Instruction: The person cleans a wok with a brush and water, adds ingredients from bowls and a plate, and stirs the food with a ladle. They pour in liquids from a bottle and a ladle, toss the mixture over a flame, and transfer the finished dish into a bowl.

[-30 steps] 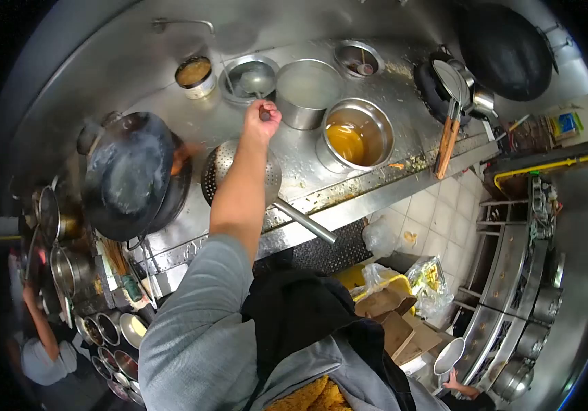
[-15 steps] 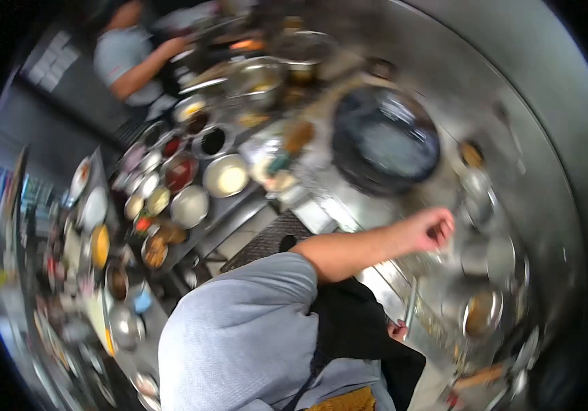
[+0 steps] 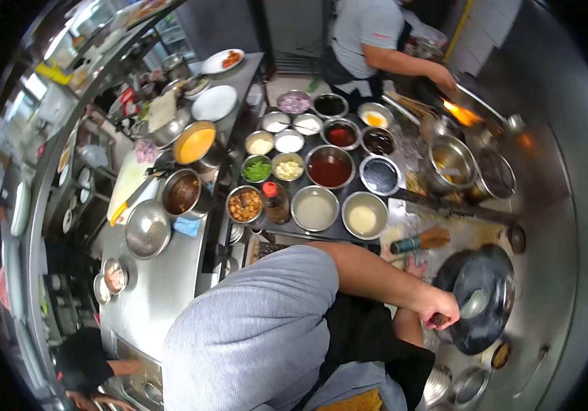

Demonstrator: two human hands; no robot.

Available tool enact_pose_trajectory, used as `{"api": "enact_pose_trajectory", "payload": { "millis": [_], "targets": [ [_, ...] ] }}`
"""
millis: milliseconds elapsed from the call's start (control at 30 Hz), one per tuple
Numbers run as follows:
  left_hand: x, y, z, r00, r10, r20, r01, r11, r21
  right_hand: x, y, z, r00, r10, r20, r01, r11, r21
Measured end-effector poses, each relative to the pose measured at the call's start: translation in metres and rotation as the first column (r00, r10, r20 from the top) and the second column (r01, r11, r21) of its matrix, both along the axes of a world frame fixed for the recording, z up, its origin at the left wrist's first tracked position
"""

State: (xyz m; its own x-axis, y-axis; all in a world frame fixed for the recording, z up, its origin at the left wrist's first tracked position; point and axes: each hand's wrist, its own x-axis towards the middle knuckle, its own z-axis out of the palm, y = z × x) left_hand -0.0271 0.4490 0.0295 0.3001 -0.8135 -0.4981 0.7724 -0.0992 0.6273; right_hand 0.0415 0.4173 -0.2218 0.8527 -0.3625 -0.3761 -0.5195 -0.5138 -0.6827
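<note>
My left hand [image 3: 441, 308] reaches across to the near side of the black wok [image 3: 459, 274] and is closed around a dark handle end. A ladle bowl [image 3: 475, 303] lies inside the wok; whether it joins that handle is unclear. Partly covered by my left forearm, my right hand [image 3: 415, 266] shows beside the wok's left edge. Its fingers are small and unclear, close to a brush [image 3: 432, 239] and a green-wrapped item [image 3: 404, 244].
Bowls of sauces and ingredients, including a red sauce bowl [image 3: 329, 166], crowd the counter above. A red-capped bottle [image 3: 275, 203] stands among them. A co-worker [image 3: 369, 38] is at another wok with flame [image 3: 463, 114]. Another person's arm [image 3: 124, 367] shows at lower left.
The view has swung round, shifting the bowls toward the centre and the wok lower right. My left hand has closed on the dark handle; my right hand has moved beside the wok.
</note>
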Motion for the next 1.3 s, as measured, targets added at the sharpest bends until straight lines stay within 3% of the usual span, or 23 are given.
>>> {"api": "enact_pose_trajectory", "payload": {
  "millis": [33, 100, 167, 233, 367, 467, 533, 600, 633, 733, 833, 867, 900, 967, 1000, 1033, 1100, 1167, 1200, 1233, 1267, 1300],
  "targets": [
    [0.011, 0.002, -0.017, 0.999, -0.016, 0.049, 0.013, 0.998, 0.059, 0.014, 0.009, -0.002, 0.998, 0.009, -0.059, -0.011, 0.999, -0.036],
    [0.017, 0.049, 0.020, 0.994, -0.018, 0.112, 0.002, 0.990, 0.140, 0.024, 0.039, 0.011, 0.994, 0.012, -0.111, -0.020, 0.997, -0.072],
    [0.031, 0.057, 0.000, 0.981, -0.021, 0.191, -0.006, 0.990, 0.140, 0.024, 0.059, 0.025, 0.976, -0.057, -0.212, 0.022, 0.986, -0.167],
    [0.042, 0.066, -0.003, 0.975, -0.012, 0.222, -0.017, 0.992, 0.128, 0.030, 0.076, 0.026, 0.979, -0.095, -0.181, 0.044, 0.963, -0.266],
    [0.056, 0.070, -0.005, 0.932, 0.022, 0.361, -0.046, 0.997, 0.059, 0.050, 0.084, 0.015, 0.971, -0.141, -0.193, 0.103, 0.976, -0.193],
    [0.066, 0.073, 0.013, 0.896, -0.019, 0.445, -0.016, 0.997, 0.074, 0.058, 0.079, 0.012, 0.966, -0.193, -0.173, 0.187, 0.981, -0.052],
    [0.076, 0.072, 0.018, 0.885, -0.040, 0.465, 0.009, 0.997, 0.071, 0.061, 0.072, 0.015, 0.958, -0.239, -0.158, 0.261, 0.956, 0.135],
    [0.084, 0.065, 0.015, 0.852, -0.059, 0.520, 0.019, 0.996, 0.082, 0.061, 0.063, 0.023, 0.933, -0.321, -0.162, 0.360, 0.831, 0.424],
    [0.089, 0.062, 0.016, 0.851, -0.068, 0.520, 0.029, 0.996, 0.083, 0.055, 0.055, 0.032, 0.912, -0.363, -0.193, 0.404, 0.704, 0.584],
    [0.117, 0.060, 0.035, 0.545, -0.332, 0.769, 0.162, 0.943, 0.292, -0.003, 0.005, 0.092, 0.864, -0.377, -0.332, 0.452, 0.292, 0.843],
    [0.152, 0.036, 0.023, 0.396, -0.409, 0.822, 0.188, 0.912, 0.364, -0.097, -0.058, 0.157, 0.932, -0.283, -0.226, 0.303, 0.266, 0.915],
    [0.162, 0.031, 0.024, 0.334, -0.448, 0.830, 0.209, 0.893, 0.398, -0.135, -0.040, 0.227, 0.935, -0.339, -0.108, 0.238, 0.371, 0.898],
    [0.171, 0.027, 0.024, 0.273, -0.483, 0.832, 0.224, 0.873, 0.433, -0.167, -0.051, 0.252, 0.897, -0.384, -0.220, 0.348, 0.303, 0.887],
    [0.182, 0.013, -0.007, 0.273, -0.523, 0.808, 0.261, 0.848, 0.461, -0.273, -0.178, 0.176, 0.907, -0.404, -0.116, 0.333, 0.522, 0.785],
    [0.178, 0.012, -0.015, 0.371, -0.563, 0.738, 0.278, 0.826, 0.490, -0.301, -0.145, 0.236, 0.769, -0.635, -0.077, 0.444, 0.443, 0.779],
    [0.174, 0.012, -0.022, 0.460, -0.598, 0.656, 0.300, 0.800, 0.520, -0.317, -0.125, 0.263, 0.614, -0.789, -0.003, 0.500, 0.386, 0.775],
    [0.141, 0.014, -0.041, 0.636, -0.537, 0.555, 0.354, 0.841, 0.409, -0.320, -0.133, 0.301, 0.626, -0.780, 0.014, 0.452, 0.378, 0.808],
    [0.092, 0.012, -0.071, 0.833, -0.308, 0.460, 0.255, 0.951, 0.174, -0.321, -0.145, 0.327, 0.672, -0.739, 0.050, 0.344, 0.371, 0.863],
    [0.061, 0.008, -0.073, 0.938, -0.164, 0.305, 0.141, 0.985, 0.097, -0.318, -0.154, 0.331, 0.701, -0.710, 0.069, 0.286, 0.368, 0.885],
    [0.037, 0.008, -0.068, 0.992, -0.012, 0.129, 0.007, 0.999, 0.042, -0.302, -0.179, 0.312, 0.681, -0.708, 0.186, 0.335, 0.528, 0.780],
    [0.021, 0.016, -0.049, 0.999, -0.023, -0.037, 0.023, 1.000, 0.000, -0.283, -0.200, 0.291, 0.669, -0.679, 0.303, 0.381, 0.663, 0.644],
    [0.009, 0.018, -0.034, 0.979, -0.039, -0.200, 0.030, 0.999, -0.045, -0.269, -0.240, 0.280, 0.829, -0.483, 0.282, 0.375, 0.854, 0.361]
  ]
}}
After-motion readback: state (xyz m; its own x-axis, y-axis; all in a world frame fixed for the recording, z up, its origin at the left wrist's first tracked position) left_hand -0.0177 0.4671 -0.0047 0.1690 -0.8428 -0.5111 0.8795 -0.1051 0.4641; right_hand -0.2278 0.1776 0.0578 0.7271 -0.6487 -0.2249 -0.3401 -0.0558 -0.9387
